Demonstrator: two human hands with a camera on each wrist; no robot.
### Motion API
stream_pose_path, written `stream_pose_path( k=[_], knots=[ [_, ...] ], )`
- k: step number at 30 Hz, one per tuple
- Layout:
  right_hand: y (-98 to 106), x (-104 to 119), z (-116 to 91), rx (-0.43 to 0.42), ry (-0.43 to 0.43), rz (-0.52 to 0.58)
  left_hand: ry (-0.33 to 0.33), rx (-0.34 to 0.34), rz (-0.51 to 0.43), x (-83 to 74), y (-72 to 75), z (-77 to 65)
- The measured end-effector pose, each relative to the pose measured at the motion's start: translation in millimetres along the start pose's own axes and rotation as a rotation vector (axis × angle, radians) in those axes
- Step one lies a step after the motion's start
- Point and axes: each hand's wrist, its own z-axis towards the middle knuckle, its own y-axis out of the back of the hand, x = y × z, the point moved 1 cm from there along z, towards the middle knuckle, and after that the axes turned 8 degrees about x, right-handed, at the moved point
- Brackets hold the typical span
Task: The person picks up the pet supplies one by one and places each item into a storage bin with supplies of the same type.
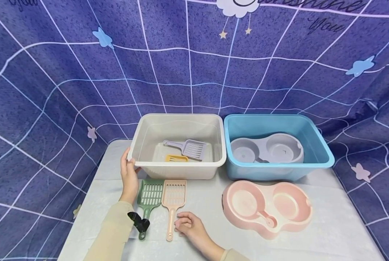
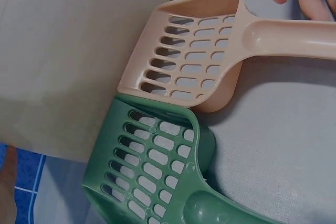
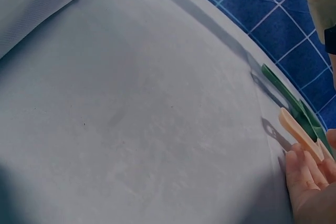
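My left hand (image 1: 130,181) grips the front left corner of a beige litter box (image 1: 178,171), thumb at the rim and fingers along the outer side. Inside that box lie a lilac litter scoop (image 1: 193,149) and a yellow slotted scoop (image 1: 173,158), partly hidden by the front wall. On the table in front are a green litter scoop (image 2: 152,166) and a peach litter scoop (image 2: 184,56), side by side with their heads against the box. My right hand (image 1: 194,229), fingers loosely bent and holding nothing, is just right of the peach scoop's handle.
To the right stands a blue litter box (image 1: 269,171) with a grey double pet bowl (image 1: 263,145) inside. A pink double bowl (image 1: 272,232) sits before it. The black wrist camera (image 1: 139,222) overlaps the green handle. A patterned blue curtain (image 1: 168,65) hangs behind the table (image 1: 331,224).
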Motion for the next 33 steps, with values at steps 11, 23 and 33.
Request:
stream_pose_path(
  k=[11,23,33],
  knots=[
    [-7,-1,3,-0.015,-0.019,-0.005,-0.027,-0.039,-0.028,31.0,8.7,13.4],
    [-15,-7,8,-0.034,0.003,0.030,-0.016,-0.012,-0.026,28.8,9.6,13.6],
    [-19,-5,10,-0.041,0.001,0.066,-0.029,-0.015,0.003,30.6,9.4,12.7]
  ],
)
